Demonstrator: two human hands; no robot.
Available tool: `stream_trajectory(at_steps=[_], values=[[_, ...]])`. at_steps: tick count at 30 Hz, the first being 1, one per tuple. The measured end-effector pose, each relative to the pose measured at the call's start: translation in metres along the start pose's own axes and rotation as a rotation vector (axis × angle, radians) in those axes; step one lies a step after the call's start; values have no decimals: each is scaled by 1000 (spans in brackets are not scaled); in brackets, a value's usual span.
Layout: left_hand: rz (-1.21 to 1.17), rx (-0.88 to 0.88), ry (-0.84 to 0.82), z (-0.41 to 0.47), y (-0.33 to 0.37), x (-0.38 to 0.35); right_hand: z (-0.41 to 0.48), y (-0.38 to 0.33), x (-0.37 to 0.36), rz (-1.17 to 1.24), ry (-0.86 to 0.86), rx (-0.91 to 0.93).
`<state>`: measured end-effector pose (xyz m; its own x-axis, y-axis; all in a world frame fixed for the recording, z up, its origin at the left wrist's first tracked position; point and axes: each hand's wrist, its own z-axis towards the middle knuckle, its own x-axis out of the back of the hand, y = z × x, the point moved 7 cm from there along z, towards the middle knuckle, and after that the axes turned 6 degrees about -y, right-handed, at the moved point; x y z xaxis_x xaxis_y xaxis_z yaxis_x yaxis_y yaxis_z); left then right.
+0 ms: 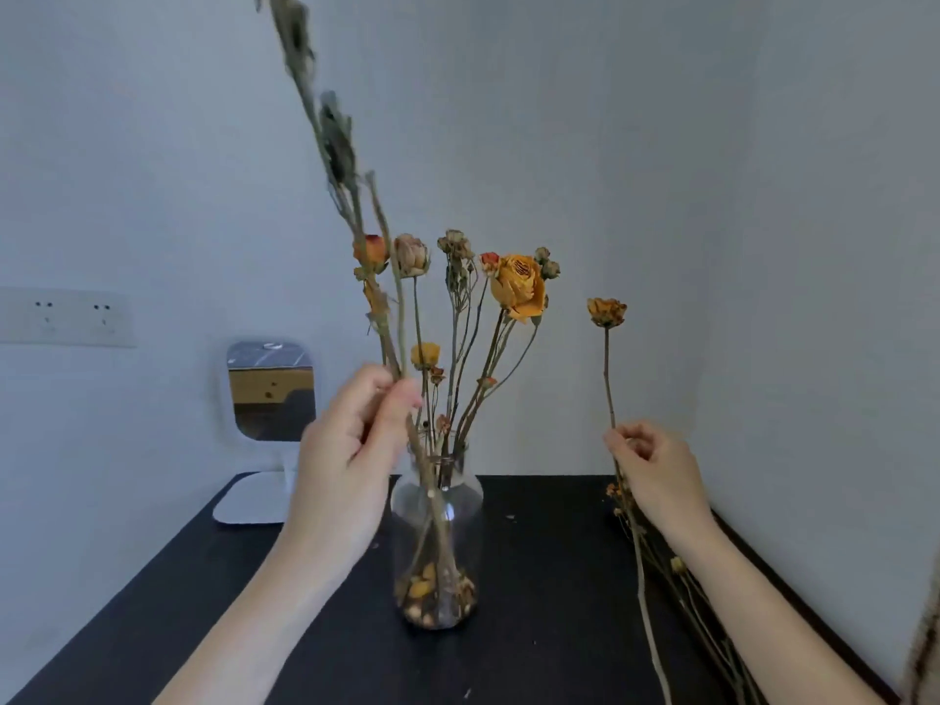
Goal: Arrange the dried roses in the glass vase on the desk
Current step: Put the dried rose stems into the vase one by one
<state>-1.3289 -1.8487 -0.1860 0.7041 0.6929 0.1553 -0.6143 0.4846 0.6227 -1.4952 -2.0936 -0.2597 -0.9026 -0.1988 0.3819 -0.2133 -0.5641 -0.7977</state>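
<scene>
A clear glass vase stands mid-desk with several dried roses in it, the largest an orange bloom. Loose petals lie at its bottom. My left hand pinches two long stems just above the vase mouth; their lower ends reach into the vase, and one runs up out of the frame with dried leaves. My right hand pinches a single thin stem topped by a small orange rose, held upright to the right of the vase, its lower end hanging before the desk.
The dark desk sits in a corner of pale walls. More dried stems lie along its right edge. A small mirror on a white base stands at the back left. Wall sockets are far left.
</scene>
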Motion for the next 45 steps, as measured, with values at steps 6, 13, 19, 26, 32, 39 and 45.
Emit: stream_trajectory(at_steps=[6, 13, 19, 26, 32, 39, 45], values=[[88, -66, 292, 28, 6, 47, 0, -9, -9, 18, -29, 21], [126, -146, 366, 53, 22, 52, 0, -14, -7, -6, -21, 38], [204, -95, 292, 53, -11, 30, 0, -11, -6, -23, -19, 36], [347, -102, 181, 54, -23, 11, 1, -5, -6, -33, -24, 25], [559, -129, 101, 68, -11, -8, 0, -3, -14, -6, -44, -3], [700, -70, 131, 77, -13, -8, -1, -5, -19, -14, -57, 8], [814, 87, -95, 72, -45, -22, -4, -4, -22, -15, -67, 7]])
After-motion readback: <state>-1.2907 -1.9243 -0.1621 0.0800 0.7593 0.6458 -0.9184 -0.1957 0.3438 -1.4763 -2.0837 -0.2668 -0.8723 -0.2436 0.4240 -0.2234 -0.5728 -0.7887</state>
